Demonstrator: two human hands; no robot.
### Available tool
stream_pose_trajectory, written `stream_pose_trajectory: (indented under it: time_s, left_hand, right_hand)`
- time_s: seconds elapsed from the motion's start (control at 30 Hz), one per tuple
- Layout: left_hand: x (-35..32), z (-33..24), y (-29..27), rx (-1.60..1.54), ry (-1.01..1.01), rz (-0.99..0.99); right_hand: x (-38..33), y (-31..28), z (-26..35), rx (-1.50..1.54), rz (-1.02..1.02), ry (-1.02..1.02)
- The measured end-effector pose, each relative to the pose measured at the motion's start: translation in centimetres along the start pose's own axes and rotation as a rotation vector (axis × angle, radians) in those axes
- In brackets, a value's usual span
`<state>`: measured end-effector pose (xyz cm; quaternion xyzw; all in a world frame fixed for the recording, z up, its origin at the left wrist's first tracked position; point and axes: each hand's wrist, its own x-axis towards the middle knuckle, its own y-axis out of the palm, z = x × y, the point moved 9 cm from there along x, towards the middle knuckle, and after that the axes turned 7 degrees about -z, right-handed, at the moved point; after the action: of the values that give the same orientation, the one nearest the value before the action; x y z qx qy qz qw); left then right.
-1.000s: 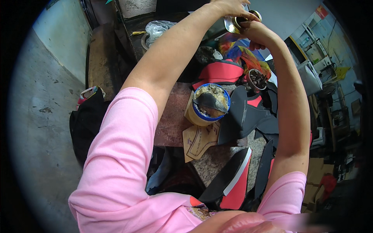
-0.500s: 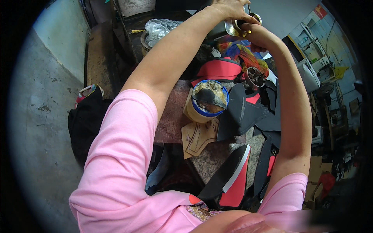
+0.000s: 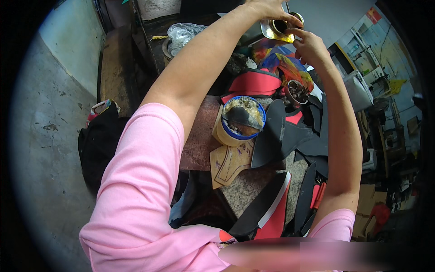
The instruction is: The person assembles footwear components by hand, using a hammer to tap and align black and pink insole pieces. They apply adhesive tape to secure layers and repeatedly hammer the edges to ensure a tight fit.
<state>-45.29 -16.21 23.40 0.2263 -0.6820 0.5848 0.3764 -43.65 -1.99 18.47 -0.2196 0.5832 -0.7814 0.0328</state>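
Hands had barely shifted over the last second: left hand [image 3: 267,7] stayed curled around a shiny brass-coloured tin [image 3: 280,28] held high above the worktop [image 3: 199,140], while right hand [image 3: 308,45] kept its grip pinching the tin's rim, so handling continued unchanged.

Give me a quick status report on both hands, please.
Left hand and right hand raised, both gripping brass-coloured can. Glue tub below on bench, untouched. Nothing in the way.

Pink sleeves [image 3: 136,181]; blue-rimmed tub [image 3: 240,120] — brass-yellow tin [image 3: 278,28].
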Motion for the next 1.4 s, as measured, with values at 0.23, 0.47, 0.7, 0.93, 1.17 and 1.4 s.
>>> stream_pose_trajectory:
  time_s: [0.23,0.47,0.7,0.93,1.17,1.4]
  left_hand:
    - [0.3,0.5,0.2,-0.01,-0.008,-0.001]
    - [0.7,1.6,0.8,-0.021,-0.012,0.159]
    - [2.0,4.2,2.0,-0.51,0.164,0.349]
    - [2.9,7.1,5.2,-0.282,0.078,0.348]
    - [4.2,10.3,8.4,-0.173,-0.148,0.17]
    - [2.3,12.1,8.8,-0.078,-0.262,0.369]
  right_hand:
    - [-0.2,0.2,0.5,0.001,-0.009,-0.045]
    - [0.9,-6.4,-0.3,0.613,-0.535,-0.322]
    - [2.8,-0.2,1.5,0.741,-0.277,-0.287]
    - [2.4,1.2,3.7,0.154,-0.371,-0.411]
    - [6.7,1.7,1.8,0.668,-0.301,-0.323]
    - [-1.7,0.6,-2.9,0.819,-0.25,-0.203]
